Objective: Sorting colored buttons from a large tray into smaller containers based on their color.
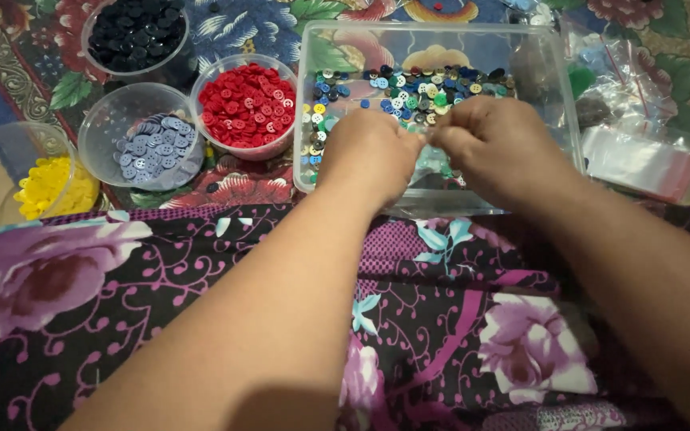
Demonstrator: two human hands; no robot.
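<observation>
Clear rectangular plastic tub [562,96], upper centre, has many mixed-colour buttons [409,92] unsorted; round bowls at left hold red [246,104], grey-blue [156,148], dark navy [133,32], yellow [48,185] piles; left hand [369,153] and right hand [495,148] fingers pinched together over tub, contents hidden

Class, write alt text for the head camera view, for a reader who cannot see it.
Two bare hands, left hand and right hand, meet fingertip to fingertip over a clear rectangular tub of mixed coloured buttons. To the left stand round bowls of red buttons, grey-blue buttons, dark buttons and yellow buttons on floral cloth.
</observation>
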